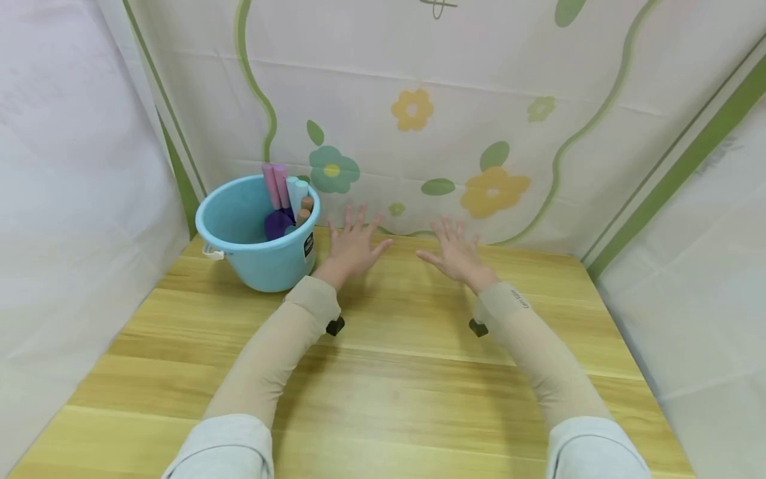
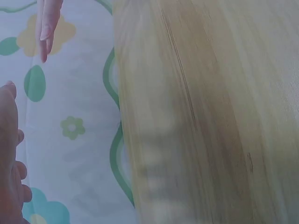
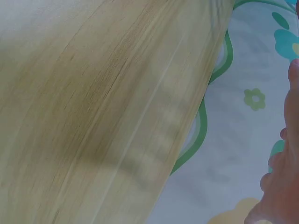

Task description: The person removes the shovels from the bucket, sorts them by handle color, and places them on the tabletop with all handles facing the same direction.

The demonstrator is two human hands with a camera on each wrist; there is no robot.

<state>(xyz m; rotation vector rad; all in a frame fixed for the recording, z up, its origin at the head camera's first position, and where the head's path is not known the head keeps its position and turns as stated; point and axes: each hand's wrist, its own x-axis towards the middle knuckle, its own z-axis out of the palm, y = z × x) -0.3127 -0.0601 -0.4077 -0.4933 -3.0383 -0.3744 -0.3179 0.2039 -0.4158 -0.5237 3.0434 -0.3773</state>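
Both hands are held out over the far part of a wooden table, fingers spread and holding nothing. My left hand is just right of a light blue bucket; in the left wrist view its fingers show at the left edge. My right hand is apart from it, further right, and part of it shows at the right edge of the right wrist view. Inside the bucket stand tools with pink handles, light blue handles and brown round-ended handles. A dark purple part shows low in it; the tools' lower ends are hidden.
A white curtain with printed flowers hangs right behind the table's far edge. More white cloth closes in the left side, and another sheet the right. A white handle fitting sticks out at the bucket's left.
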